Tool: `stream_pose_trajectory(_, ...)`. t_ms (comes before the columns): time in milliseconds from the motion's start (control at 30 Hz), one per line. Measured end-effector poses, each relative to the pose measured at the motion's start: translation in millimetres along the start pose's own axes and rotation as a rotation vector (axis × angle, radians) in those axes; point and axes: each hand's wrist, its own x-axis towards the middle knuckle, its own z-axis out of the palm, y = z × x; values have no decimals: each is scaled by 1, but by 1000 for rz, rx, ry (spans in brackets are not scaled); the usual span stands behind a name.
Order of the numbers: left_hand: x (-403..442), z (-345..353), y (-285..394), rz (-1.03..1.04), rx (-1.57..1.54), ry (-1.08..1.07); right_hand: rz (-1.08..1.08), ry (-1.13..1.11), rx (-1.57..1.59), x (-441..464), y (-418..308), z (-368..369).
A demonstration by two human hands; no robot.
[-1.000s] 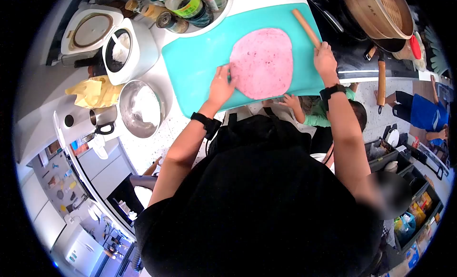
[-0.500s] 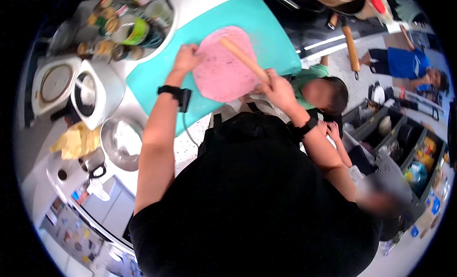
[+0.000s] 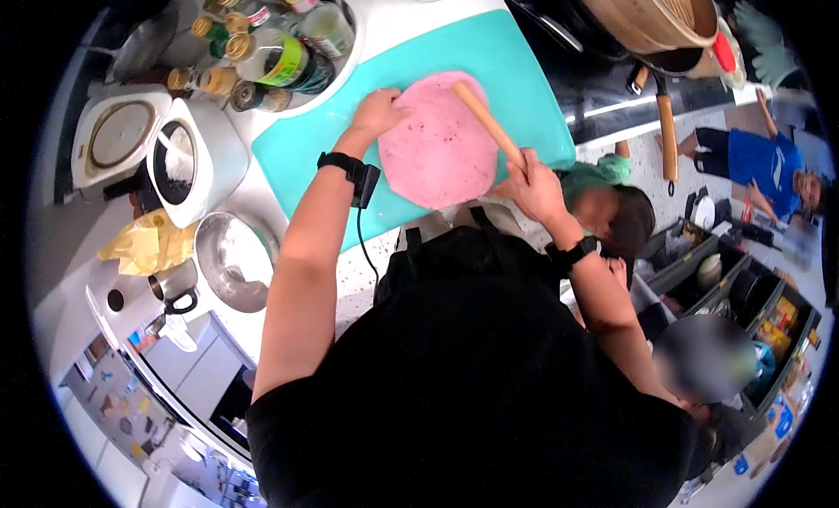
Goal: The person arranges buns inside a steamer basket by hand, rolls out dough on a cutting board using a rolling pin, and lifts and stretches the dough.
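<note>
A flat, rounded sheet of pink dough [image 3: 433,150], flecked with darker spots, lies on a turquoise mat [image 3: 301,154]. My right hand [image 3: 537,186] is wrapped round the near end of a wooden rolling pin [image 3: 491,125], whose far end rests over the upper right part of the dough. At the dough's upper left edge is my left hand [image 3: 381,113], fingers curled and thumb over the rim, pinching it. Both wrists wear black bands.
Bottles [image 3: 275,61] stand in a round tray at upper left. An open rice cooker [image 3: 205,163] and a steel bowl [image 3: 232,263] sit left of the mat. A bamboo steamer [image 3: 642,14] is at upper right. A person in green [image 3: 603,172] is close by my right arm.
The view has shifted, so the mat and dough appear lower and further right. The rolling pin stays in my right hand; my left hand remains at the dough's left edge.
</note>
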Motion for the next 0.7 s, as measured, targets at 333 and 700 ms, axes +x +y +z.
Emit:
stream_pose_trajectory(333,-9,30,11,-225,-26,708,-30,-160,-234,15,23,9)
stream_pose_trajectory(700,29,-21,-22,-433,-103,51,-524,-214,-434,87,-70,9)
